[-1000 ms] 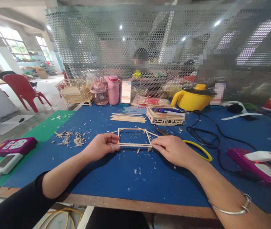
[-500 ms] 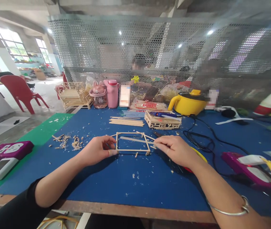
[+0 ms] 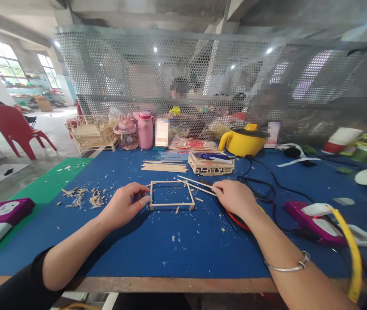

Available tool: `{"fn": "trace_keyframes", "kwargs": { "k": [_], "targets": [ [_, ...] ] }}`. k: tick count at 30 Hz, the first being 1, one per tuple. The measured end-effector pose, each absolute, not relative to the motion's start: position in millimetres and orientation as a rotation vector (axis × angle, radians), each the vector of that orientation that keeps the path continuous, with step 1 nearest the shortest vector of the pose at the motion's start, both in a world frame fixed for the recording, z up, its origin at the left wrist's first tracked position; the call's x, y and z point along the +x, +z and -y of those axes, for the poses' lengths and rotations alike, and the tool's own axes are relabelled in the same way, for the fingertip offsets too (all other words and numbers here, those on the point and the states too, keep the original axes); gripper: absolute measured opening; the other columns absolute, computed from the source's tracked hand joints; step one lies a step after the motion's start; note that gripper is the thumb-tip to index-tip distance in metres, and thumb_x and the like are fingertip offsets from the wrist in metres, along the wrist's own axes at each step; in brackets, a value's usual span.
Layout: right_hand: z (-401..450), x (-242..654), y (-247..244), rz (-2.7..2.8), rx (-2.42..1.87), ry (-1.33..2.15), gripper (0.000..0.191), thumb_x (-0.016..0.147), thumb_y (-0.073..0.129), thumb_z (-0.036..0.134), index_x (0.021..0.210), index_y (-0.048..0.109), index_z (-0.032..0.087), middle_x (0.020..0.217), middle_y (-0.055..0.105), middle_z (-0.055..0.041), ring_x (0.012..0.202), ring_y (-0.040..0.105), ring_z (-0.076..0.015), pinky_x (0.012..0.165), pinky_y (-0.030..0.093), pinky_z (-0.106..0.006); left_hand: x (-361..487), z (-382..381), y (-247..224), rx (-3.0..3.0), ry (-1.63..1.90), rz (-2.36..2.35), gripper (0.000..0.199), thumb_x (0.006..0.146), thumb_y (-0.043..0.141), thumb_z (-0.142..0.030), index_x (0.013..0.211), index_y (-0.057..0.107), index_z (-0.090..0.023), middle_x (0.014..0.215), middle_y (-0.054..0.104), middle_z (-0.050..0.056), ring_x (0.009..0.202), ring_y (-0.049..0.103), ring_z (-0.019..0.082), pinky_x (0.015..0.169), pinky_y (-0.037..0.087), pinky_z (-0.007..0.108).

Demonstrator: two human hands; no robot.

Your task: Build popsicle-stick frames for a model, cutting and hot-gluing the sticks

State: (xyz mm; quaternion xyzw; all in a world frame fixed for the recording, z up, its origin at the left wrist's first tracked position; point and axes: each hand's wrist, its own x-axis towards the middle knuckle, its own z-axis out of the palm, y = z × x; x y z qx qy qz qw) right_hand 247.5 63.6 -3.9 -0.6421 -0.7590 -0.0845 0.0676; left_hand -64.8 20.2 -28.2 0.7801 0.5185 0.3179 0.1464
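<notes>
A small rectangular frame of thin wooden sticks (image 3: 170, 204) rests on the blue table mat. My left hand (image 3: 127, 203) is closed at the frame's left side, thumb and fingertips on its edge. To the right of the frame, my right hand (image 3: 235, 200) pinches a thin wooden stick (image 3: 194, 180), which points left past the frame's far right corner. A second stick lies just below it, its right end close to my fingers. Pliers-like red handles (image 3: 240, 220) lie partly hidden under my right wrist.
Behind the frame are loose wooden sticks (image 3: 164, 167) and a lattice wooden box (image 3: 211, 165) with a blue tool on top. A yellow pot (image 3: 246, 142), pink bottle (image 3: 145, 132) and black cables (image 3: 267, 183) stand or lie around. Wood scraps (image 3: 75, 196) are at left, a purple power strip (image 3: 312, 221) at right.
My right hand has drawn the stick from over the frame's opening to beyond its right side. My left hand stays at the frame's left edge. The whole view has shifted slightly.
</notes>
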Motion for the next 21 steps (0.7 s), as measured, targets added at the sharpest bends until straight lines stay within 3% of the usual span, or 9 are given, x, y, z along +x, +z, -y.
{"fn": "trace_keyframes", "kwargs": {
  "k": [3, 5, 10, 14, 18, 21],
  "targets": [
    [-60, 246, -3, 2.304, -1.941, -0.296, 0.028, 0.085, 0.045, 0.025, 0.078, 0.072, 0.025, 0.085, 0.07, -0.0046, 0.077, 0.062, -0.0202, 0.059, 0.031, -0.028, -62, -17, -29, 2.509, 0.807, -1.359, 0.032, 0.083, 0.054, -0.042, 0.106, 0.065, -0.023, 0.112, 0.062, 0.008, 0.095, 0.062, 0.021, 0.081, 0.05, 0.032],
    [-58, 244, -3, 2.321, -1.933, -0.315, 0.028, 0.085, 0.044, 0.023, 0.077, 0.071, 0.024, 0.083, 0.068, -0.0048, 0.076, 0.061, -0.0196, 0.059, 0.03, -0.029, -59, -16, -30, 2.624, 0.7, -1.306, 0.031, 0.085, 0.052, -0.04, 0.109, 0.064, -0.024, 0.116, 0.061, 0.008, 0.103, 0.06, 0.023, 0.087, 0.048, 0.035],
    [-57, 238, -7, 2.368, -1.895, -0.293, 0.027, 0.085, 0.045, 0.022, 0.074, 0.07, 0.021, 0.08, 0.065, -0.0062, 0.072, 0.06, -0.0189, 0.06, 0.029, -0.029, -63, -22, -33, 2.63, 0.672, -1.369, 0.026, 0.089, 0.044, -0.029, 0.097, 0.068, -0.023, 0.107, 0.064, 0.006, 0.093, 0.063, 0.019, 0.082, 0.051, 0.029],
    [-58, 235, -11, 2.342, -1.873, -0.195, 0.026, 0.086, 0.045, 0.02, 0.075, 0.068, 0.017, 0.082, 0.064, -0.0096, 0.074, 0.059, -0.0205, 0.063, 0.03, -0.03, -78, -30, -35, 2.591, 0.737, -1.529, 0.027, 0.088, 0.044, -0.032, 0.095, 0.069, -0.023, 0.108, 0.065, 0.006, 0.092, 0.064, 0.02, 0.08, 0.052, 0.03],
    [-61, 241, -10, 2.227, -1.843, 0.016, 0.026, 0.086, 0.042, 0.019, 0.077, 0.066, 0.015, 0.086, 0.063, -0.0122, 0.079, 0.058, -0.0224, 0.066, 0.033, -0.03, -85, -37, -42, 2.613, 0.71, -1.627, 0.029, 0.089, 0.042, -0.033, 0.095, 0.07, -0.025, 0.11, 0.066, 0.005, 0.095, 0.064, 0.021, 0.079, 0.053, 0.031],
    [-62, 249, -5, 2.134, -1.752, 0.277, 0.026, 0.085, 0.044, 0.025, 0.075, 0.066, 0.017, 0.082, 0.065, -0.0081, 0.078, 0.057, -0.0205, 0.066, 0.036, -0.029, -86, -41, -43, 2.616, 0.714, -1.687, 0.031, 0.089, 0.041, -0.034, 0.096, 0.07, -0.026, 0.112, 0.067, 0.005, 0.1, 0.062, 0.023, 0.082, 0.052, 0.033]
  ]
}}
